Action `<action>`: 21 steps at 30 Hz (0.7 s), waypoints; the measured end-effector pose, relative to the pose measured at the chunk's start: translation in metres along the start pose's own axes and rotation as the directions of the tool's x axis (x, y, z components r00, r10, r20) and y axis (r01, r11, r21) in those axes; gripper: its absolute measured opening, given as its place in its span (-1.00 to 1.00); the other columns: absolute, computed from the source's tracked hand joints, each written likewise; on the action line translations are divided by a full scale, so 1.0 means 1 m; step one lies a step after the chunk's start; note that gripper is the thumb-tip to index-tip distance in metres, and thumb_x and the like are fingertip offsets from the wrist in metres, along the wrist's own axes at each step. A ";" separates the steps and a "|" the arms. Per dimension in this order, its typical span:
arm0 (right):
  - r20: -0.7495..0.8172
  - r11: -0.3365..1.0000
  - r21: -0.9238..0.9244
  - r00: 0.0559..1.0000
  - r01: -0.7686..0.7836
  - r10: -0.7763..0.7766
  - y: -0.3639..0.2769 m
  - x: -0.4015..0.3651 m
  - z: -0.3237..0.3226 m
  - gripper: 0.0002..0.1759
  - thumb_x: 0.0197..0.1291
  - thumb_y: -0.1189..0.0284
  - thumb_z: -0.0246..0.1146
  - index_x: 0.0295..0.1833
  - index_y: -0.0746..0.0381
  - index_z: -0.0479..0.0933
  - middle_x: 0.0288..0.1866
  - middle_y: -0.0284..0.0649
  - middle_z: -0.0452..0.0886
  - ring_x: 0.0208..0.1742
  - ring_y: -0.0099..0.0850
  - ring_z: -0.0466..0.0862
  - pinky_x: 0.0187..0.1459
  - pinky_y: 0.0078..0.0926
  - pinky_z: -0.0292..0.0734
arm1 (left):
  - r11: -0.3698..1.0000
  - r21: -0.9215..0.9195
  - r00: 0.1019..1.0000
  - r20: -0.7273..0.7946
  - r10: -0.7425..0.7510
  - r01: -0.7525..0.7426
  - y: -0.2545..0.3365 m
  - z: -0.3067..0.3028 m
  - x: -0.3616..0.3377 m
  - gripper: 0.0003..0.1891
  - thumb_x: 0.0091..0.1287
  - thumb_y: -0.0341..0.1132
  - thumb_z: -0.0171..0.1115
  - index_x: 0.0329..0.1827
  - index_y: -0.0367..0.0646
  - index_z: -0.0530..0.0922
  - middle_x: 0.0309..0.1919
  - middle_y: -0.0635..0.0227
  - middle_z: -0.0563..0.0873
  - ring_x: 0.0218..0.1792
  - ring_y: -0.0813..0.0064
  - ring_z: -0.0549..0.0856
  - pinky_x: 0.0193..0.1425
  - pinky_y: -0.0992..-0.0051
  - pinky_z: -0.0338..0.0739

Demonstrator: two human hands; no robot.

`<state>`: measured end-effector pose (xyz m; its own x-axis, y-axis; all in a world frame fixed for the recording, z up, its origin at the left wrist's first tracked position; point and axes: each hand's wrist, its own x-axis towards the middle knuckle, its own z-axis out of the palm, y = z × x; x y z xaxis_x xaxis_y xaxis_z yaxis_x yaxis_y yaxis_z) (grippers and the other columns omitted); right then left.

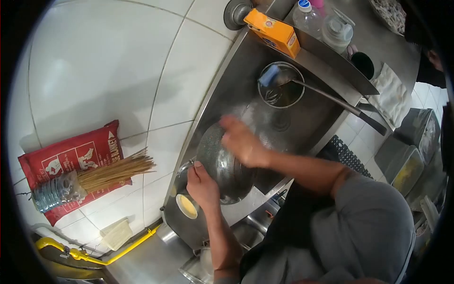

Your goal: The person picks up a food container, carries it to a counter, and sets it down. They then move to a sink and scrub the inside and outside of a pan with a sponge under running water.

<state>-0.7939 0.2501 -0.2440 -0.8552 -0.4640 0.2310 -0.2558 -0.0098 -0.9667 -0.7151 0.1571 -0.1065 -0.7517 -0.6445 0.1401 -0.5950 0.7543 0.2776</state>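
A dark metal wok (229, 177) sits tilted in the steel sink (302, 125). My left hand (203, 185) grips the wok at its rim, by the small loop handle (185, 166). Over the wok's upper part is my right hand (243, 144), blurred by motion, its fingers curled round something I cannot make out. Further up the sink, a round container (289, 100) holds liquid, a whisk and a blue sponge (269, 75). A long-handled ladle (338, 100) rests across it.
An orange box (274, 34) stands on the sink's ledge, near a clear bottle (306, 20). Beside my left hand is a small bowl with yellow contents (187, 207). A red packet (71, 163) hangs on the tiled wall. Part of another person shows at the right edge.
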 end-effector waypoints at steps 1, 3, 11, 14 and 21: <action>-0.006 0.975 0.146 0.986 -0.166 0.169 0.028 0.002 0.006 -0.35 0.42 0.18 0.02 0.37 0.53 0.26 0.42 0.23 0.29 0.50 0.14 0.21 0.50 -0.01 0.06 | 1.000 0.022 1.000 -0.020 0.003 -0.003 0.000 -0.002 -0.003 -0.60 0.51 -0.13 0.02 -0.35 -0.32 0.52 -0.52 -0.06 0.61 -0.46 -0.14 0.58 -0.37 0.11 0.41; -0.054 0.979 0.102 0.981 -0.178 0.184 0.024 0.000 0.008 -0.38 0.45 0.19 -0.03 0.33 0.54 0.31 0.37 0.27 0.34 0.48 0.16 0.24 0.49 -0.01 0.08 | 0.999 0.050 0.998 -0.063 0.023 -0.020 0.005 0.001 -0.004 -0.60 0.51 -0.12 0.02 -0.35 -0.31 0.52 -0.52 -0.06 0.61 -0.48 -0.13 0.59 -0.38 0.11 0.40; 0.148 0.817 0.390 0.905 -0.424 0.399 0.035 0.009 -0.006 -0.34 0.39 0.21 0.05 0.37 0.53 0.27 0.45 0.24 0.25 0.54 0.14 0.14 0.51 -0.07 0.04 | 0.998 0.045 0.997 -0.063 0.054 -0.051 -0.007 -0.002 -0.009 -0.60 0.51 -0.13 0.03 -0.36 -0.30 0.51 -0.54 -0.04 0.60 -0.51 -0.07 0.59 -0.40 0.11 0.39; -0.031 0.978 -0.204 0.998 0.041 -0.049 -0.033 0.001 -0.004 -0.38 0.39 0.21 0.05 0.34 0.52 0.32 0.42 0.23 0.32 0.50 0.14 0.23 0.51 -0.05 0.05 | 0.999 0.000 0.997 -0.055 0.045 -0.045 -0.005 0.003 -0.003 -0.61 0.51 -0.13 0.04 -0.36 -0.31 0.52 -0.54 -0.02 0.60 -0.52 -0.04 0.57 -0.40 0.14 0.39; 0.088 0.868 0.326 0.926 -0.375 0.367 0.041 -0.014 0.005 -0.32 0.51 0.12 -0.15 0.45 0.49 0.17 0.51 0.20 0.19 0.55 0.06 0.15 0.54 -0.14 0.00 | 0.999 0.006 0.999 -0.020 -0.048 0.048 -0.010 -0.006 -0.008 -0.61 0.51 -0.13 0.05 -0.35 -0.32 0.53 -0.55 0.00 0.59 -0.54 0.06 0.55 -0.39 0.19 0.39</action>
<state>-0.7899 0.2519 -0.2870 -0.8462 -0.5111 -0.1507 0.2456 -0.1232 -0.9615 -0.7014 0.1545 -0.1051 -0.7167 -0.6821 0.1453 -0.6320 0.7233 0.2781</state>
